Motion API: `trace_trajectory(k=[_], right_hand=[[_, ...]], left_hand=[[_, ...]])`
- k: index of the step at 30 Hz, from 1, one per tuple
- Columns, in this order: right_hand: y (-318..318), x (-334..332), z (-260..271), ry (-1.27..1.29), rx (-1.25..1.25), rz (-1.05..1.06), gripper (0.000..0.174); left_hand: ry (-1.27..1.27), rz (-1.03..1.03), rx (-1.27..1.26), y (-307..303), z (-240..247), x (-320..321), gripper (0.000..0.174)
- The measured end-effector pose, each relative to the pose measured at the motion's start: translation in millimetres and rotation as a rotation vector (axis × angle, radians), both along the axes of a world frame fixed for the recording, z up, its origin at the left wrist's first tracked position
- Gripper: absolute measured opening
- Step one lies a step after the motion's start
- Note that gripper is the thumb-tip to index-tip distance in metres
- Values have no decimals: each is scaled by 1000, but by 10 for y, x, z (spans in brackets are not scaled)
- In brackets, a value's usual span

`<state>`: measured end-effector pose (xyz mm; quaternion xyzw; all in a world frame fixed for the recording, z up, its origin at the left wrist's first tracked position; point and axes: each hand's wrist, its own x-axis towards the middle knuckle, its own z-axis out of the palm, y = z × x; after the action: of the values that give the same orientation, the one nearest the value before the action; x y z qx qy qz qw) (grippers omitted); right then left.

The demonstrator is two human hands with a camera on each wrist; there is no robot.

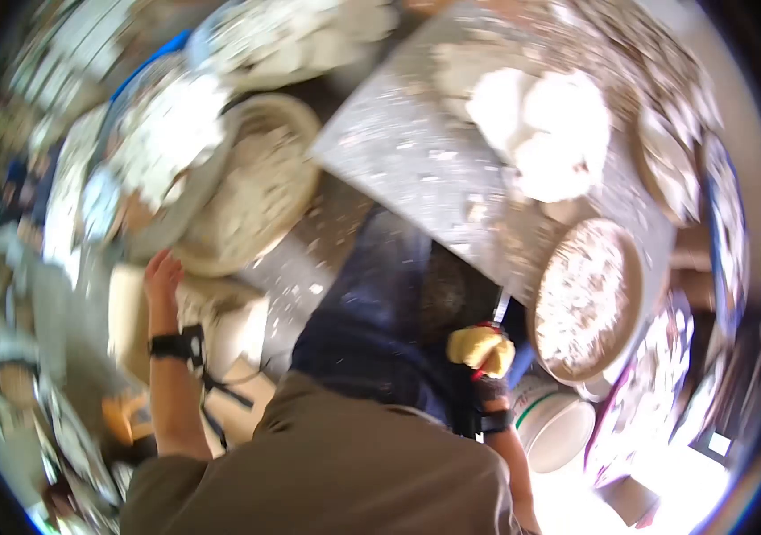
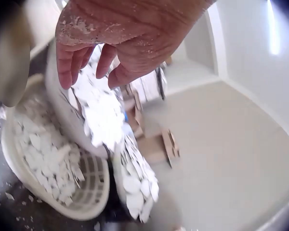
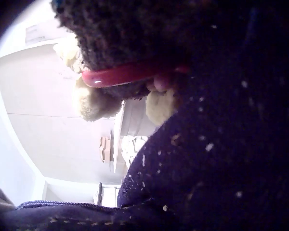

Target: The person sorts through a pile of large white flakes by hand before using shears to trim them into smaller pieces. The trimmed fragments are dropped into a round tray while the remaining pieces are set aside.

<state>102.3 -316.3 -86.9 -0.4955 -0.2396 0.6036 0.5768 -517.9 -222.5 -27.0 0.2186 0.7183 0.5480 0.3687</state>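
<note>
My bare left hand [image 1: 164, 278] hovers beside a cream basket [image 1: 305, 134] of pale flakes, its fingers loosely bent around nothing. In the left wrist view the hand [image 2: 120, 43] hangs above a heap of white pieces [image 2: 103, 113], with the basket [image 2: 94, 197] below. My right hand [image 1: 482, 352], in a yellow and dark glove, grips a red-handled tool [image 1: 498, 314] with a metal end, close to my thigh. The right wrist view shows the red handle [image 3: 120, 73] held in the gloved hand [image 3: 120, 48]; the tool's tip is hidden there.
A metal table [image 1: 398, 169] carries a bright pile of white pieces [image 1: 550, 125] and a round tray of flakes [image 1: 581, 299]. A white bucket [image 1: 559, 432] stands beside my right forearm. Scraps lie on the floor, and cardboard [image 1: 242, 397] lies at the left.
</note>
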Motion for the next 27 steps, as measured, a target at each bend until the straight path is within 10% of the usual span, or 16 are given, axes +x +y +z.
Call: trace_trajectory(k=[4,8,14,19,27], right_hand=[[26,-110,89,427,-87,-138,21],[-12,-93,231,113,58,-62,19],[-45,-58,311,-36,53,-44,25],[-57,5,368,-354,112,1,26],[-120,31,299,-420,84,30,26]], left_hand=[[187,-447,133,1084,425,1492,32],[137,-951,451,1539,663,3293,32],[1086,-1374,868,1675,862,5226,63],[1534,-1290,1009,2285,485,5764,53],[1558,-1456,1029,2804,719,5486,44]])
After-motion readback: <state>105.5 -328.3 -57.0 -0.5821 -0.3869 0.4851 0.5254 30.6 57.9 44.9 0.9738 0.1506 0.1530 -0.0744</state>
